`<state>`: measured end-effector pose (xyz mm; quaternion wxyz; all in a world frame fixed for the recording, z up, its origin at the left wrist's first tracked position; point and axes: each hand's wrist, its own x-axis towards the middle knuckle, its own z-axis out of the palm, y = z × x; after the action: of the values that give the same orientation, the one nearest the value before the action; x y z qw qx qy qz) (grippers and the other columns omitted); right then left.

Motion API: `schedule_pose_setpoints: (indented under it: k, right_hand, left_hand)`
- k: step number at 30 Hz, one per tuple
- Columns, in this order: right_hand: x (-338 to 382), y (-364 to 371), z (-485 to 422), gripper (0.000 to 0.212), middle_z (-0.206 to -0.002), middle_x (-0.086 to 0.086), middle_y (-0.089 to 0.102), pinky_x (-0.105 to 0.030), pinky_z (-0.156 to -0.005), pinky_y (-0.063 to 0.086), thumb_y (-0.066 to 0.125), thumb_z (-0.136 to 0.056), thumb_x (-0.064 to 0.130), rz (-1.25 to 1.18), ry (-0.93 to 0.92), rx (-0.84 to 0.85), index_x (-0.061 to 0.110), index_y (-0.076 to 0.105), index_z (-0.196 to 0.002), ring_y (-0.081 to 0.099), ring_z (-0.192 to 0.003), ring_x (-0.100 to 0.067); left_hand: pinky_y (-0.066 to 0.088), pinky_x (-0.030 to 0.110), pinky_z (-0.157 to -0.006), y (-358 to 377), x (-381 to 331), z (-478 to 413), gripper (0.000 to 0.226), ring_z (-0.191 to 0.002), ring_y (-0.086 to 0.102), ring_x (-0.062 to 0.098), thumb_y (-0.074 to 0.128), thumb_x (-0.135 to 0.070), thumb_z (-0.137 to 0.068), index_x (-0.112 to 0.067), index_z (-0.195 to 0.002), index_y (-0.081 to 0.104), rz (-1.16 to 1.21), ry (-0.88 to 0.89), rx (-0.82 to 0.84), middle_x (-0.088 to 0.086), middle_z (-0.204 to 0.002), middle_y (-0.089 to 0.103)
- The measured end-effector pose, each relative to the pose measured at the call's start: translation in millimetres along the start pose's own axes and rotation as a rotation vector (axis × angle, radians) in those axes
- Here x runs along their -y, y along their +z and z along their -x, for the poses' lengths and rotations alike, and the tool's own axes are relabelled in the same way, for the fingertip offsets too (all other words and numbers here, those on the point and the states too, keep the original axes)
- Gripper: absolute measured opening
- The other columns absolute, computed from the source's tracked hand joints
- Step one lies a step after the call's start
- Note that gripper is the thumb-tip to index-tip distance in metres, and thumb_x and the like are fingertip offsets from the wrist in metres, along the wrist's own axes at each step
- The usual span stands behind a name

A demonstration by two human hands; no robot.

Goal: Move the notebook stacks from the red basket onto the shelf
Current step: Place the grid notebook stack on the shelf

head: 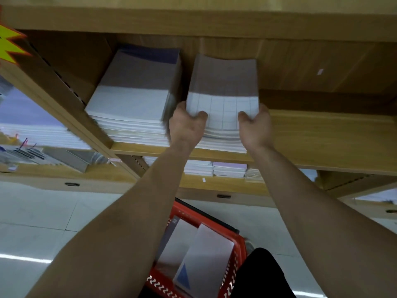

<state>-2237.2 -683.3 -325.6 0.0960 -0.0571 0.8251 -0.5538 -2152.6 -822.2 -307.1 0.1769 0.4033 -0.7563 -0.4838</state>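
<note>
A stack of white grid-covered notebooks (223, 91) rests on the wooden shelf (322, 138), its far end in the shade of the board above. My left hand (185, 125) grips the stack's near left corner and my right hand (254, 125) grips its near right corner, thumbs on the top cover. A taller notebook stack (133, 100) stands just to the left on the same shelf. Below, on the floor between my arms, the red basket (238, 250) holds more notebooks (202, 259), one with a blue triangle on its cover.
An upright shelf divider (71, 100) bounds the bay on the left, with a yellow star-shaped tag (8, 47) at its top. More notebook stacks (214, 168) sit on the lower shelf. The shelf to the right of the held stack is bare wood. Pale tiled floor (43, 220) lies below.
</note>
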Motion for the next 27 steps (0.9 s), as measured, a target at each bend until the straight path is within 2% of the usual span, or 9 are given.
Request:
schedule_pose_setpoints:
  k: [2,6,10,12,16,19,22,25,27]
  right_hand:
    - [-7,1,-4,0.044,-0.127,0.005,0.065,-0.036,-0.101,0.050,0.057,-0.100,0.032,-0.036,0.017,0.026,0.019,0.047,-0.142,0.063,-0.116,-0.018]
    - [-12,-5,-3,0.045,-0.123,0.010,0.062,-0.030,-0.095,0.049,0.055,-0.102,0.032,-0.054,0.017,0.094,0.022,0.044,-0.144,0.061,-0.115,-0.014]
    - [-5,-5,2,0.046,-0.124,0.009,0.061,-0.021,-0.087,0.045,0.055,-0.102,0.031,-0.023,0.008,0.112,0.020,0.043,-0.145,0.060,-0.113,-0.012]
    - [-3,-3,3,0.046,-0.119,0.012,0.060,-0.014,-0.079,0.043,0.055,-0.102,0.031,0.020,-0.026,0.098,0.019,0.043,-0.145,0.059,-0.105,-0.007]
    - [-6,1,-1,0.044,-0.113,0.013,0.060,-0.017,-0.075,0.042,0.053,-0.102,0.033,0.048,-0.025,0.078,0.017,0.043,-0.143,0.059,-0.099,-0.008]
    - [-8,-2,-3,0.045,-0.116,0.010,0.061,-0.011,-0.072,0.041,0.051,-0.103,0.034,0.065,-0.024,0.122,0.017,0.041,-0.143,0.059,-0.102,-0.008]
    - [-3,-10,-3,0.051,-0.130,0.003,0.061,-0.023,-0.089,0.044,0.053,-0.103,0.037,0.118,-0.030,0.185,0.017,0.036,-0.147,0.059,-0.115,-0.014]
    - [4,-8,0,0.065,-0.133,-0.003,0.059,-0.033,-0.091,0.050,0.051,-0.102,0.041,0.272,-0.070,0.156,0.021,0.021,-0.156,0.060,-0.113,-0.019]
    - [6,-3,3,0.069,-0.137,-0.013,0.055,-0.037,-0.088,0.051,0.041,-0.105,0.045,0.388,-0.068,0.143,0.022,0.007,-0.160,0.060,-0.115,-0.030]
  left_hand:
    - [0.048,0.026,-0.078,2,6,-2,0.037,-0.090,0.064,0.015,0.063,-0.037,-0.089,-0.023,-0.123,0.061,-0.016,0.022,0.015,-0.009,-0.100,0.068]
    - [0.049,0.027,-0.086,0,16,1,0.047,-0.098,0.063,0.015,0.064,-0.042,-0.092,-0.020,-0.133,0.056,0.023,0.047,0.059,-0.006,-0.111,0.068]
    - [0.050,0.028,-0.081,-2,14,4,0.041,-0.094,0.064,0.017,0.063,-0.041,-0.093,-0.015,-0.124,0.062,0.069,-0.046,0.046,-0.004,-0.103,0.068]
    - [0.052,0.029,-0.082,-4,13,2,0.036,-0.091,0.065,0.016,0.065,-0.038,-0.093,-0.015,-0.121,0.064,0.100,-0.053,0.028,-0.005,-0.099,0.068]
    - [0.052,0.029,-0.085,-3,12,1,0.036,-0.092,0.063,0.015,0.063,-0.039,-0.094,-0.016,-0.122,0.062,0.038,-0.021,0.033,-0.007,-0.099,0.066]
    - [0.052,0.032,-0.090,-4,14,0,0.040,-0.099,0.064,0.018,0.063,-0.042,-0.093,-0.017,-0.125,0.061,0.014,-0.028,0.061,-0.006,-0.104,0.066]
    - [0.051,0.033,-0.093,-10,10,-3,0.045,-0.107,0.063,0.023,0.061,-0.046,-0.093,-0.015,-0.126,0.058,-0.068,-0.054,0.110,0.000,-0.114,0.067]
    - [0.048,0.030,-0.088,-11,2,-3,0.049,-0.107,0.062,0.023,0.060,-0.046,-0.094,-0.013,-0.130,0.053,-0.160,-0.044,0.117,0.004,-0.118,0.065]
    - [0.050,0.038,-0.094,-8,1,-3,0.052,-0.109,0.062,0.028,0.057,-0.047,-0.095,-0.011,-0.132,0.049,-0.196,-0.035,0.120,0.009,-0.121,0.064]
